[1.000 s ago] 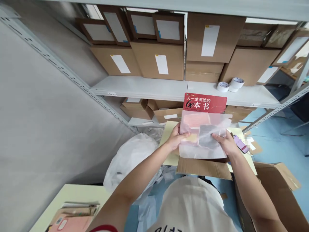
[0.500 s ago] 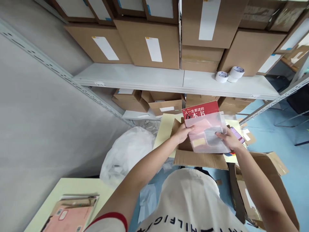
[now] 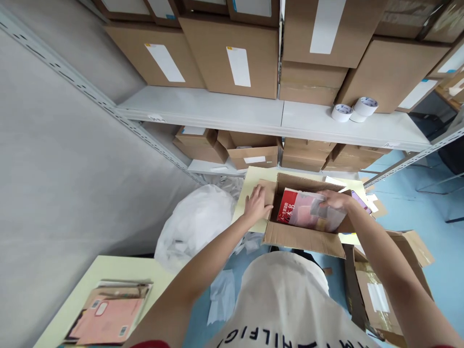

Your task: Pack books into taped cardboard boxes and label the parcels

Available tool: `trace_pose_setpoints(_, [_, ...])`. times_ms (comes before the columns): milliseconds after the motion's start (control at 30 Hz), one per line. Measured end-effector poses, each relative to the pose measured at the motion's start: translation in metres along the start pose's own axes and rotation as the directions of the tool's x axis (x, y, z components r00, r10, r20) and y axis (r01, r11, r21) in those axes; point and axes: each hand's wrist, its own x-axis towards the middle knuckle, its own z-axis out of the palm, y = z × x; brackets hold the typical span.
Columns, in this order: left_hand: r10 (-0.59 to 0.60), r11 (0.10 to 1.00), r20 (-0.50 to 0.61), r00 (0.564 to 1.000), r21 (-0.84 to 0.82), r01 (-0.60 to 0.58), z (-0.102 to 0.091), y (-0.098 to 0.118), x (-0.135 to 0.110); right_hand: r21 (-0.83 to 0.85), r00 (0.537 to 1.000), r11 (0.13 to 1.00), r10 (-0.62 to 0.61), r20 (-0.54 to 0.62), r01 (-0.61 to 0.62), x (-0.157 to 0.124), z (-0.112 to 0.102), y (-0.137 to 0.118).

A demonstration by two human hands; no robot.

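A red-covered book with white lettering lies turned sideways inside an open cardboard box. Over most of its cover is a translucent plastic pouch with pink, grey and yellowish shapes showing through. My right hand reaches into the box and grips the book and pouch at their right end, its fingertips partly hidden. On the box's left flap rests my left hand, fingers apart and thumb towards the opening; it holds nothing.
A phone lies right of the box on the pale yellow table. Ahead, a grey shelf carries cartons and tape rolls. A white plastic bag stands left, a larger open carton lower right, and a pink booklet stack lower left.
The book and pouch have gone down into the box and turned sideways. My left hand has let go of them and moved left onto the flap; my right hand stays on them.
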Motion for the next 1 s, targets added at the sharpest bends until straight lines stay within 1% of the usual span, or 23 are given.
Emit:
trace_pose_setpoints(100, [-0.033,0.997,-0.03,0.999,-0.074,0.031,0.005,0.0,0.001,-0.052,0.985,0.999,0.005,0.175,0.005,0.017,0.021,-0.005])
trace_pose_setpoints(167, [-0.061,0.994,-0.054,0.997,-0.099,0.055,0.006,0.001,0.001,-0.114,0.983,0.993,0.029,0.183,-0.008,0.023,0.036,-0.009])
trace_pose_setpoints(267, [-0.091,0.99,-0.101,0.991,-0.117,0.079,0.007,-0.001,-0.001,-0.2,0.99,0.978,0.074,0.117,-0.049,0.018,0.048,-0.014])
trace_pose_setpoints(333, [-0.101,0.984,-0.153,0.983,-0.163,0.076,0.005,-0.005,0.0,-0.246,0.996,0.967,0.078,0.053,-0.063,0.003,0.046,-0.015])
trace_pose_setpoints(400, [-0.129,0.965,-0.203,0.971,-0.25,0.076,0.003,-0.011,0.001,-0.271,0.997,0.961,0.033,-0.068,-0.05,-0.023,0.039,-0.011])
trace_pose_setpoints(433, [-0.159,0.948,-0.212,0.964,-0.307,0.089,0.001,-0.015,0.001,-0.272,0.986,0.961,0.004,-0.164,-0.049,-0.039,0.035,-0.007])
trace_pose_setpoints(467, [-0.198,0.921,-0.2,0.96,-0.373,0.112,-0.001,-0.018,0.001,-0.256,0.959,0.965,-0.012,-0.283,-0.064,-0.055,0.031,-0.002])
trace_pose_setpoints(500, [-0.235,0.884,-0.166,0.958,-0.446,0.14,-0.003,-0.021,0.001,-0.22,0.912,0.971,0.0,-0.411,-0.099,-0.071,0.03,0.005])
trace_pose_setpoints(533, [-0.257,0.839,-0.119,0.959,-0.52,0.161,-0.004,-0.023,-0.001,-0.16,0.847,0.975,0.047,-0.529,-0.154,-0.086,0.03,0.012])
trace_pose_setpoints(567, [-0.256,0.791,-0.069,0.964,-0.588,0.168,-0.006,-0.024,-0.003,-0.073,0.788,0.976,0.12,-0.604,-0.205,-0.099,0.032,0.019])
trace_pose_setpoints(600, [-0.228,0.747,-0.026,0.973,-0.645,0.158,-0.006,-0.023,-0.006,0.038,0.752,0.972,0.204,-0.627,-0.232,-0.109,0.035,0.026])
trace_pose_setpoints(633, [-0.18,0.714,0.001,0.984,-0.687,0.132,-0.007,-0.022,-0.01,0.154,0.74,0.959,0.283,-0.61,-0.24,-0.117,0.04,0.031])
trace_pose_setpoints(667, [-0.125,0.697,0.012,0.992,-0.711,0.096,-0.007,-0.019,-0.015,0.261,0.751,0.938,0.342,-0.565,-0.23,-0.122,0.046,0.035])
trace_pose_setpoints(700, [-0.071,0.696,0.015,0.997,-0.716,0.06,-0.007,-0.016,-0.02,0.343,0.771,0.915,0.374,-0.515,-0.215,-0.125,0.053,0.037])
trace_pose_setpoints(733, [-0.022,0.71,0.017,1.0,-0.703,0.027,-0.007,-0.012,-0.024,0.391,0.787,0.898,0.387,-0.48,-0.203,-0.125,0.059,0.037])
trace_pose_setpoints(767, [0.025,0.737,0.02,0.999,-0.676,-0.005,-0.007,-0.007,-0.028,0.403,0.795,0.893,0.389,-0.465,-0.201,-0.124,0.065,0.034])
trace_pose_setpoints(800, [0.074,0.771,0.026,0.997,-0.636,-0.04,-0.007,-0.003,-0.03,0.388,0.796,0.898,0.386,-0.467,-0.208,-0.122,0.07,0.031])
trace_pose_setpoints(867, [0.193,0.84,0.06,0.979,-0.525,-0.133,-0.007,0.004,-0.031,0.303,0.801,0.927,0.351,-0.485,-0.223,-0.116,0.078,0.023])
trace_pose_setpoints(900, [0.259,0.865,0.088,0.962,-0.465,-0.19,-0.008,0.006,-0.029,0.24,0.82,0.947,0.309,-0.481,-0.216,-0.113,0.081,0.021])
trace_pose_setpoints(933, [0.325,0.878,0.122,0.938,-0.408,-0.251,-0.008,0.006,-0.027,0.167,0.853,0.967,0.25,-0.459,-0.194,-0.111,0.083,0.021])
trace_pose_setpoints(1000, [0.442,0.873,0.204,0.873,-0.321,-0.367,-0.01,0.0,-0.02,0.016,0.932,0.994,0.107,-0.347,-0.108,-0.109,0.084,0.03])
